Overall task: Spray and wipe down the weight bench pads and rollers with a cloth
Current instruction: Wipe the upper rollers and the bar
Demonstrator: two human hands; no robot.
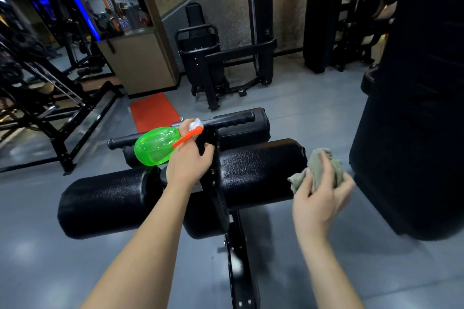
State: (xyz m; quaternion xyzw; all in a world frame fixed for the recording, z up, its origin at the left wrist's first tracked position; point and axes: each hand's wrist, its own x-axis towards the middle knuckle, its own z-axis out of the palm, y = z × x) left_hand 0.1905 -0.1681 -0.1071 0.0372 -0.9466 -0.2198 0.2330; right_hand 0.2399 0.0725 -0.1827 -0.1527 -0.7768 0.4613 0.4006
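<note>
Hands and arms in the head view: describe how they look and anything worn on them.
Left hand and right hand are bare: no gloves, rings or watch visible. Left forearm and right forearm are bare too, with no sleeve in view. The right hand is slightly blurred.

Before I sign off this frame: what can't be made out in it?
1. Head view: cloth and right hand are motion-blurred; contact with the right roller unclear.
2. Head view: left hand covers the spray bottle's neck; trigger squeeze unclear.
3. Head view: tall pad at right is dark, cut off by the frame edge.
</note>
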